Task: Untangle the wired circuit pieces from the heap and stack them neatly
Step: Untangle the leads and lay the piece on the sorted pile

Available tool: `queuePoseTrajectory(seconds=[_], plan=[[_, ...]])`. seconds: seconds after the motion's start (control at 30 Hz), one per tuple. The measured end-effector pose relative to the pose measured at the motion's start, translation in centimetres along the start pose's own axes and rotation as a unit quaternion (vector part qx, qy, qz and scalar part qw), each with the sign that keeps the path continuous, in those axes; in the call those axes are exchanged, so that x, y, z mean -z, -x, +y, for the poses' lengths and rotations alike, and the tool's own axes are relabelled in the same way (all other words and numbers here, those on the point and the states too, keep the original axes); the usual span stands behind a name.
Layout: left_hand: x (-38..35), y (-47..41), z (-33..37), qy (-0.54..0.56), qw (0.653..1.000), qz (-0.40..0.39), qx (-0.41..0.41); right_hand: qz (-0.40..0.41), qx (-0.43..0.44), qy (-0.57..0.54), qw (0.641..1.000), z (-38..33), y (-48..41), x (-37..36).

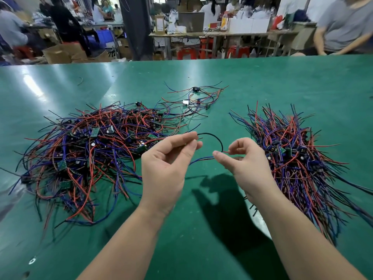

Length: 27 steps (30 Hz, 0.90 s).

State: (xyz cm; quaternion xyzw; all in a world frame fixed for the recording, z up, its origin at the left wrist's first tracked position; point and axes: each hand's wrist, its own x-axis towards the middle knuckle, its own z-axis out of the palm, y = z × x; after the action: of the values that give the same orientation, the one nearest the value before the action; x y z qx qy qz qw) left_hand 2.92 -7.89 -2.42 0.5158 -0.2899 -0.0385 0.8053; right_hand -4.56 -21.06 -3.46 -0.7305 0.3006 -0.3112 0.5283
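A big tangled heap (90, 154) of red, blue and black wires with small green circuit boards lies on the left of the green table (262, 81). On the right lies a second pile (292, 154), its wires fanned more evenly. Between them, above the table, my left hand (167, 166) pinches one end of a black wire (214, 137) that arcs over to my right hand (246, 164). My right hand pinches red and blue wire ends of the same piece. Its circuit board is hidden.
A small loose cluster of wired pieces (197, 100) lies farther back at the centre. A person in grey (343, 27) sits at the table's far right corner. Beyond the far edge are workbenches, red stools (185, 53) and cardboard boxes.
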Motion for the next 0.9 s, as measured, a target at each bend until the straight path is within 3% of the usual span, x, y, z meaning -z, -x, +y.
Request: queuePoseTrajectory(seconds=[0.27,0.37,0.5,0.7,0.8,0.9], plan=[[-0.1,-0.2,0.4,0.057,0.998,-0.014,0.014,-0.041,-0.007,-0.094,0.995,-0.1,-0.1,0.0],[0.2,-0.2,0.3,0.01,0.997,-0.07,0.003,-0.077,-0.018,-0.155,0.985,-0.6,0.2,-0.4],[0.4,0.4,-0.8,-0.15,0.979,-0.132,0.037,-0.145,-0.103,-0.287,0.941,-1.2,0.7,-0.5],[0.2,1.2,-1.9,-0.198,0.975,-0.093,0.033,-0.14,-0.189,-0.357,0.904,-1.6,0.6,-0.6],[0.4,1.0,-2.2,-0.276,0.955,-0.105,0.016,-0.139,-0.174,-0.342,0.913,-1.3,0.7,-0.8],[0.3,0.7,-1.9,-0.315,0.946,-0.083,0.006,-0.115,-0.111,-0.286,0.945,-1.1,0.7,-0.9]])
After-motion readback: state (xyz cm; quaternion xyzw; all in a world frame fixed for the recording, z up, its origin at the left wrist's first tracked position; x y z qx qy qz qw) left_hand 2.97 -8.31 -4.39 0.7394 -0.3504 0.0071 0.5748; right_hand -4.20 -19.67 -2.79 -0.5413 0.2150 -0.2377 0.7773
